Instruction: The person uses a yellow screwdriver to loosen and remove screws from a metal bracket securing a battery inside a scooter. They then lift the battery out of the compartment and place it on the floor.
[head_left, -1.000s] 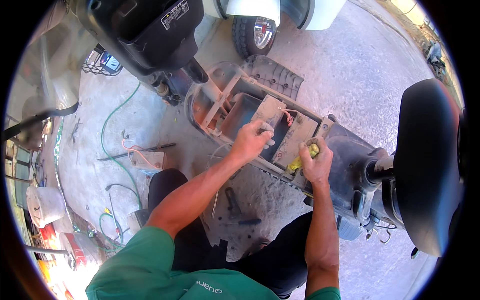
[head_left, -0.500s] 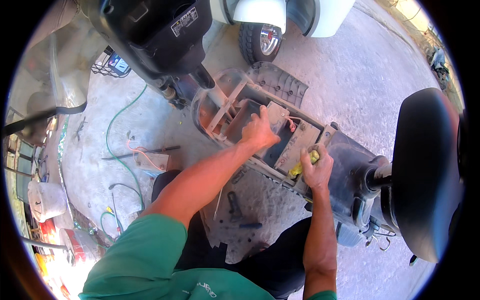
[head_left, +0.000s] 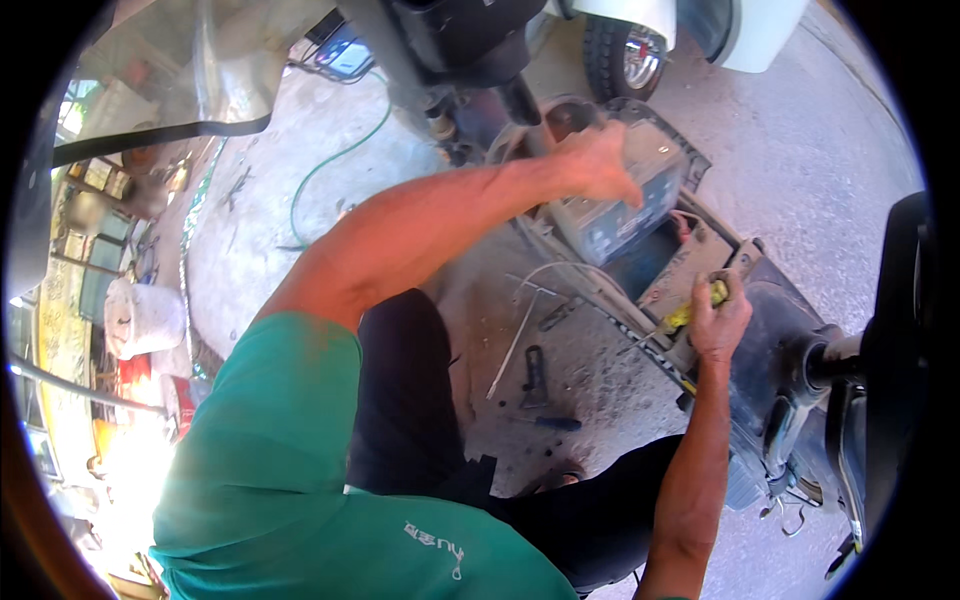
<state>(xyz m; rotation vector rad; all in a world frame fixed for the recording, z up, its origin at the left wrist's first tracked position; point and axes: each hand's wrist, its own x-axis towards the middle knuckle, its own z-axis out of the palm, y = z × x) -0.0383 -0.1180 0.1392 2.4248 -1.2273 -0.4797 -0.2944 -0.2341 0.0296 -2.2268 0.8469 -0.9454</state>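
Floor (head_left: 830,150): dusty concrete, seen at centre and right.
Left hand (head_left: 600,165): clamped on the battery (head_left: 657,165) at its left; fingertips partly hidden.
Battery: held tilted above the bay (head_left: 640,270), upper right of centre; judged heavy, rigid, slippery with dust; best gripped at opposite ends, low down.
Right hand (head_left: 722,325): closed around a yellow wad (head_left: 679,318), right of centre, beside a second battery (head_left: 700,258).

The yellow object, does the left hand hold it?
No, the yellow object is in the right hand; the left hand is at the battery.
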